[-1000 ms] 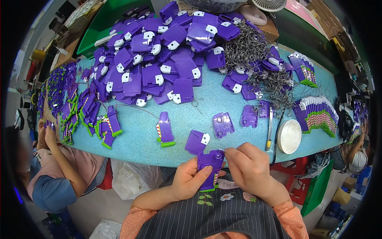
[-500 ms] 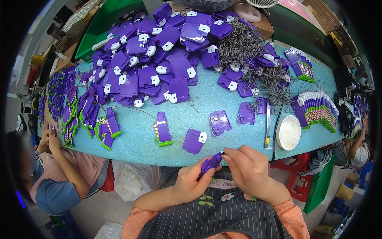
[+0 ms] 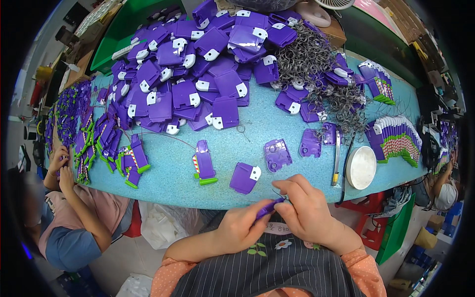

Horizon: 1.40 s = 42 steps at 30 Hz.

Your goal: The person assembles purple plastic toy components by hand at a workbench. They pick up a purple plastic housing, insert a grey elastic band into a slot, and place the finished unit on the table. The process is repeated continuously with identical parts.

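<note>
My left hand [image 3: 238,225] is closed on a small purple plastic part [image 3: 265,210], held over the table's near edge. At the far end of that part, my right hand [image 3: 308,212] pinches a thin dark wire [image 3: 278,193], its fingertips touching or nearly touching the plastic. Just beyond my hands lies a purple panel with a white corner [image 3: 244,178]. A purple shell [image 3: 277,155] with moulded details rests to its right. On the left is a purple piece with a green end [image 3: 204,161] and a striped edge.
Purple panels [image 3: 183,94] pile up at the back, beside a heap of dark coiled wires [image 3: 304,59]. To the right are a cutter knife [image 3: 337,158], a white dish [image 3: 361,168] and a row of finished-looking purple-green pieces [image 3: 396,138]. Another person [image 3: 74,213] works at left.
The purple part has tilted flatter between my hands. My right fingers have shifted slightly, and the thin wire now shows at their tips. The view has moved a little.
</note>
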Each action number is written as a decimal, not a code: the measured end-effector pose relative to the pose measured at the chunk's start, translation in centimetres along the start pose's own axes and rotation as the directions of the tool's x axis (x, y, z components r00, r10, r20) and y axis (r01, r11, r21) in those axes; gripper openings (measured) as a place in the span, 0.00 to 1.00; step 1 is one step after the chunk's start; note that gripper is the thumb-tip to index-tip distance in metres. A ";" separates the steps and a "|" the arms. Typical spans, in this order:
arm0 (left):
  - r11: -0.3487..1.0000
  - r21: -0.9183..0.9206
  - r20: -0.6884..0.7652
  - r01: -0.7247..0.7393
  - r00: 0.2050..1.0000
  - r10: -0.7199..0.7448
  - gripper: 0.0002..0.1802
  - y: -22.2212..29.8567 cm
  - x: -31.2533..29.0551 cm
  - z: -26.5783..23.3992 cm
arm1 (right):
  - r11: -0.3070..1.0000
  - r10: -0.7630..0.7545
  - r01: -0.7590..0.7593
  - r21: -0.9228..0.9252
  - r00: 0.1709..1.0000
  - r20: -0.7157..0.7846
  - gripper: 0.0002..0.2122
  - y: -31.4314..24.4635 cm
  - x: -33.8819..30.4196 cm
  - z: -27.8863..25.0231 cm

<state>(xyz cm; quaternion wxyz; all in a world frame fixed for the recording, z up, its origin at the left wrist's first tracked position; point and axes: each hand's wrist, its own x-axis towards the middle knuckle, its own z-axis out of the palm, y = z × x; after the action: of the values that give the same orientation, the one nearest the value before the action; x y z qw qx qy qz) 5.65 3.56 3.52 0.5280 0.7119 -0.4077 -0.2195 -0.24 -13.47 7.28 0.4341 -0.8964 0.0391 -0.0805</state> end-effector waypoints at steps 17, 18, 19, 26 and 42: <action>0.674 -0.705 -0.030 0.218 0.941 -0.336 0.18 0.4 -0.9 0.0 | 0.836 0.150 -0.099 0.539 0.987 -0.051 0.11 2.1 -0.9 2.6; 0.803 -0.577 -0.104 0.152 0.961 -0.257 0.17 0.0 -1.1 0.5 | 0.863 0.070 -0.035 0.503 0.996 -0.051 0.11 1.5 -0.9 2.6; 0.803 -0.586 -0.142 0.112 0.961 -0.238 0.16 0.2 -1.2 0.7 | 0.886 -0.010 0.031 0.463 0.999 -0.048 0.10 1.2 -0.9 2.7; 0.652 -0.748 -0.080 0.121 0.960 -0.270 0.18 0.4 -1.0 1.4 | 0.685 0.241 -0.165 0.710 0.970 -0.007 0.04 1.6 -2.2 5.2; 0.529 -0.810 0.035 0.252 0.922 -0.386 0.17 0.3 -0.7 -0.7 | 0.928 0.130 -0.222 -0.300 0.946 -0.297 0.10 6.4 3.6 3.3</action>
<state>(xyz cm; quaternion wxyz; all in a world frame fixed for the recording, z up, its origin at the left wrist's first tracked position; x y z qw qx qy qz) 5.69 4.51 3.99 0.7700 0.4742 -0.0867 -0.4180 3.91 -15.40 0.66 0.2742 -0.9294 0.1920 -0.1555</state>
